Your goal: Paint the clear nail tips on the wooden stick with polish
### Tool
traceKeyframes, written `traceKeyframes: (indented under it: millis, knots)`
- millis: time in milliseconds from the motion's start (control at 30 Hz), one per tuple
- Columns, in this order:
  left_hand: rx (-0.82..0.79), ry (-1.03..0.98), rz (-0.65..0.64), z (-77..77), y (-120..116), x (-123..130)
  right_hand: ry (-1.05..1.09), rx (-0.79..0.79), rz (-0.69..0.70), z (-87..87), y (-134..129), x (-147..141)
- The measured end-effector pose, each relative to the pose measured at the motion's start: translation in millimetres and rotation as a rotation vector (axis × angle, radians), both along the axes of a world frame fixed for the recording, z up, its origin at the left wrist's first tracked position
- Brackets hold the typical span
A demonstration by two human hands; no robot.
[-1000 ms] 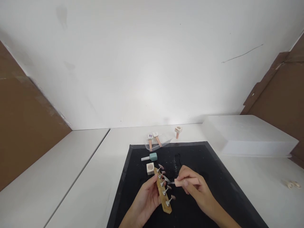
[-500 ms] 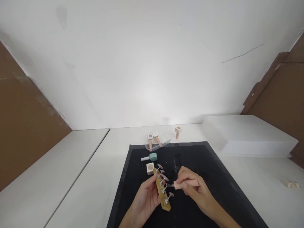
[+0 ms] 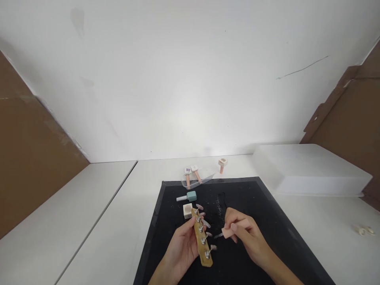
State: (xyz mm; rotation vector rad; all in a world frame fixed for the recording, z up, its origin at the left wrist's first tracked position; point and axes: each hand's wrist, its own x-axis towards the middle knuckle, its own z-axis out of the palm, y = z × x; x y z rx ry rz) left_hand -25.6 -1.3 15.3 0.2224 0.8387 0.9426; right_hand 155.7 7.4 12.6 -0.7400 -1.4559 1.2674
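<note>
My left hand (image 3: pixel 183 246) is closed around a yellowish nail display stand (image 3: pixel 203 246), a narrow bar with several metal posts. Each post bears a false nail (image 3: pixel 206 223) that points toward the right. Between the fingers of my right hand (image 3: pixel 247 237) is a nail polish brush (image 3: pixel 230 231) with a pink cap handle; its dark tip sits just right of the nails, apart from them. Behind the stand's upper end stands a square cream nail polish bottle (image 3: pixel 187 210), its top facing me.
A green bottle with a white cap (image 3: pixel 191 196) lies on the black mat (image 3: pixel 243 194). Beyond it, pink-capped bottles (image 3: pixel 188 178) lie on clear plastic, and another bottle (image 3: pixel 222 163) stands nearby. A white box (image 3: pixel 320 170) and small cream rings (image 3: pixel 362 230) are at right.
My right hand has drawn the brush slightly right and down, away from the nails, tilting the handle. The stand has turned a little in my left hand.
</note>
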Motion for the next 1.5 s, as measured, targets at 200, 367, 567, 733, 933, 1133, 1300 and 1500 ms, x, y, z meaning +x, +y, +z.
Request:
traceKeyframes:
  millis: [200,367,567,733,933,1133,1300,1500]
  knots:
    - [-0.006,0.008,-0.014,1.3,1,0,0.093,-0.081,0.138,-2.0,-2,-1]
    - [-0.001,-0.002,0.011,4.6,0,1,0.068,-0.099,0.167,2.1,-2,-1]
    - [0.006,-0.008,0.001,6.0,0,2,0.031,-0.143,0.135,1.2,-1,-1]
    - [0.002,-0.018,-0.002,5.7,0,2,0.056,-0.136,0.103,-3.3,-1,0]
    - [0.004,-0.033,0.002,4.2,0,1,0.067,-0.145,0.146,-1.8,-1,-1]
    - [0.044,-0.076,0.025,-0.8,2,1,-0.048,-0.152,0.159,10.7,-2,-3]
    - [0.083,-0.125,0.015,-2.3,1,0,-0.083,-0.132,0.108,9.3,-2,-3]
    - [0.104,-0.145,-0.009,-4.6,-1,-1,0.0,-0.161,0.091,-2.2,0,-2]
